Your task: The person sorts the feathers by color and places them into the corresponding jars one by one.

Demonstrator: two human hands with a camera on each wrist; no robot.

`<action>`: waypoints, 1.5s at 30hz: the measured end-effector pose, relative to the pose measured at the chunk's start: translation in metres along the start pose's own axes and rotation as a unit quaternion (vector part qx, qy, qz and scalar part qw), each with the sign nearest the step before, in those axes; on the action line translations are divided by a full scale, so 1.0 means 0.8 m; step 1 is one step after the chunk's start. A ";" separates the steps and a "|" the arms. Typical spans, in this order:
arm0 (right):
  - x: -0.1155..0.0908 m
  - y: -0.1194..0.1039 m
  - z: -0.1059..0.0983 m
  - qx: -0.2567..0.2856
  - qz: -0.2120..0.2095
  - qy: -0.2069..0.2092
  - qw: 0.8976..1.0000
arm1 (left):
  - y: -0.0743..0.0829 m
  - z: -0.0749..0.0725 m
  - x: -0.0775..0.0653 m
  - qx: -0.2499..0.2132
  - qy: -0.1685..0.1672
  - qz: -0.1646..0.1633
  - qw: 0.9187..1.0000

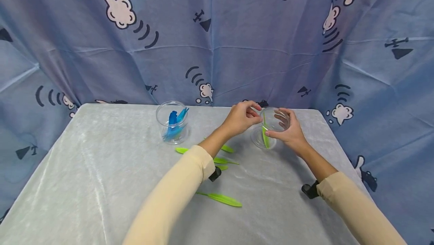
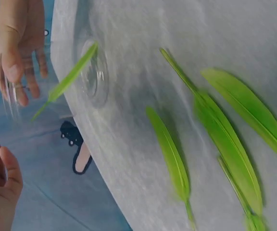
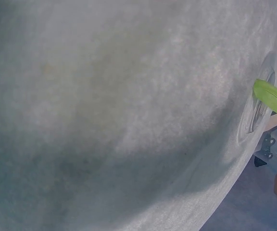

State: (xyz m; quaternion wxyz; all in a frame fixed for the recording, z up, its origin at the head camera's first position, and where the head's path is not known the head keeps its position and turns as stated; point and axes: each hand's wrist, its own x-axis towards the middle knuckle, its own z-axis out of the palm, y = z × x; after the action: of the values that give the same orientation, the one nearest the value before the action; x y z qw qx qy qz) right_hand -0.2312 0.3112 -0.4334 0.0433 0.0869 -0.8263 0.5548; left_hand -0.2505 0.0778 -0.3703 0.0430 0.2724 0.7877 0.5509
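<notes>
Green feather (image 1: pixel 266 137) leans inside a clear cup (image 1: pixel 271 124) near the far edge of the tabletop (image 1: pixel 291 207), towards its far right corner, vane down and quill up by the rim. It should weigh almost nothing: the vane is probably soft and easily ruffled, the quill thin and springy, so a light pinch on the bare quill would suit it best. The cup looks thin, smooth and light, likely to slide or tip at a nudge; a gentle hold around its side, without squeezing, seems right.

The right hand (image 1: pixel 291 132) has that hold, thumb on the near side and fingers round behind. The left hand (image 1: pixel 241 118) is beside the rim, fingers loosely bent, with a gap from the thumb and nothing visible between them.

Further out, loose green feathers (image 1: pixel 225 199) lie on the middle of the tabletop, partly hidden by the left sleeve (image 1: pixel 169 199), so I cannot give a sure count. Left of these, near the far edge, cup number 2 (image 1: pixel 158 116) contains blue feathers (image 1: pixel 173 126). Beyond that edge hangs a patterned curtain (image 1: pixel 237 71).
</notes>
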 end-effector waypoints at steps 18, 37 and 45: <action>0.003 0.005 -0.005 0.002 0.019 0.005 1.000 | -0.033 -0.050 -0.044 0.016 -0.056 -0.014 0.998; 0.000 0.000 -0.003 0.001 0.019 0.009 1.000 | -0.109 -0.100 -0.122 0.070 -0.068 -0.059 0.993; 0.000 -0.002 0.000 -0.003 0.017 0.011 1.000 | -0.133 -0.112 -0.144 0.083 -0.063 -0.050 0.993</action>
State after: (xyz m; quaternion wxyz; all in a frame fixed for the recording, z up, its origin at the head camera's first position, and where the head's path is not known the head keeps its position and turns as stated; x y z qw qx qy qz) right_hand -0.2308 0.3108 -0.4318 0.0428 0.0665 -0.8287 0.5541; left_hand -0.2261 -0.0788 -0.4571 0.0972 0.2692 0.8388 0.4630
